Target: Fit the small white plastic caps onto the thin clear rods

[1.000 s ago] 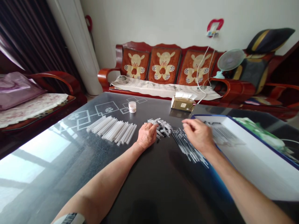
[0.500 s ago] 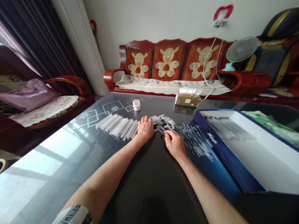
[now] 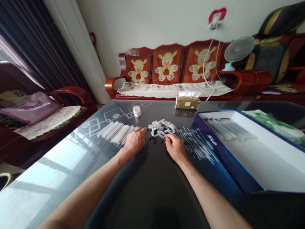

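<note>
My left hand is at the right end of a row of whitish translucent pen barrels, its fingers drawn together and partly hidden behind the hand. My right hand is closed in a pinch at the near edge of a heap of small clear-white caps. Whatever lies in either hand is too small or too hidden to make out. Several small black pieces lie in front of the heap. To the right of it, thin dark pen refills are spread out, close to my right hand.
A blue box with a white inside stands on the right, holding a row of pens. A green-and-white packet is beyond it. Farther back on the dark table are a small white tub and a tissue box.
My left hand has moved left and nearer, off the caps to the barrels, and its fingers have drawn together. The right hand stays pinched by the heap. The view has shifted slightly.
</note>
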Action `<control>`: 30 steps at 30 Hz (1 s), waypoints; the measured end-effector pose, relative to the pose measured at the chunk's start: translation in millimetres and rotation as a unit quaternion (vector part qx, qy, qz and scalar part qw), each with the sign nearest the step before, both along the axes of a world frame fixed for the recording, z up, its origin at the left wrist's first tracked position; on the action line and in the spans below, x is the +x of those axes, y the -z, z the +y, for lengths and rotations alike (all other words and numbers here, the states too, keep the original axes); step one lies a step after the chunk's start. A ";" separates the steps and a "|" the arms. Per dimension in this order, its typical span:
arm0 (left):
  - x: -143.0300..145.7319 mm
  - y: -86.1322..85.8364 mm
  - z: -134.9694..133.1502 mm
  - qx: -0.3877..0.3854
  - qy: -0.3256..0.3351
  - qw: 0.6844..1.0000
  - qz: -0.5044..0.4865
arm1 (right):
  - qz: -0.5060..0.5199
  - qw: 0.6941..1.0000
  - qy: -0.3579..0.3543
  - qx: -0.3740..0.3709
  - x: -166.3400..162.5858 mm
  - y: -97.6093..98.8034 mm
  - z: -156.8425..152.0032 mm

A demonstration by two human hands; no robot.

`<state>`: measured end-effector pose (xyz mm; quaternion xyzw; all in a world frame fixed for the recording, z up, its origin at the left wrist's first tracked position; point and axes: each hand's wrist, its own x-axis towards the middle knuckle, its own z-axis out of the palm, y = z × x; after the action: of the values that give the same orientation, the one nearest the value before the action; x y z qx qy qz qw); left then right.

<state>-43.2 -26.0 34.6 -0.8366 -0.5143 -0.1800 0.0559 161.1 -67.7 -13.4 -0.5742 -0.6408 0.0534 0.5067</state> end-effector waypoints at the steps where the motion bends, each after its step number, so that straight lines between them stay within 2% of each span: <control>1: -4.2 -0.2 2.8 0.002 -0.014 1.000 -0.003 | 0.002 1.000 -0.001 0.000 0.0 -0.4 -0.1; 4: -13.5 6.1 9.4 -0.031 0.001 0.999 0.038 | 0.007 1.000 -0.005 -0.004 -0.1 -1.1 0.0; 8: -18.1 14.9 15.5 -0.044 0.094 0.986 0.127 | 0.017 1.000 -0.007 -0.005 -0.2 -1.4 0.3; 12: -25.4 6.3 27.3 -0.038 0.198 0.966 0.159 | 0.024 1.000 -0.007 -0.007 0.0 -0.8 0.6; 16: -30.0 -5.6 35.1 0.013 0.302 0.936 0.179 | 0.028 0.999 -0.006 -0.017 0.8 -0.1 1.1; 19: -21.9 -6.8 29.0 0.079 0.342 0.926 0.141 | 0.042 0.999 -0.002 -0.020 1.1 -0.9 0.9; 22: -3.4 -0.3 17.6 0.107 0.300 0.946 0.060 | 0.050 0.998 0.003 -0.032 1.8 -1.2 1.4; 25: 20.6 10.6 12.1 0.098 0.207 0.973 -0.032 | 0.073 0.996 0.024 -0.034 3.6 2.0 4.2; 30: 55.1 22.9 14.7 0.076 0.132 0.983 -0.100 | 0.106 0.994 0.035 -0.009 6.1 10.0 9.8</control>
<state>11.8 -11.3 11.7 -0.8683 -0.3868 -0.3074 0.0436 167.2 -57.9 -23.3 -0.5920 -0.5624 0.1022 0.5682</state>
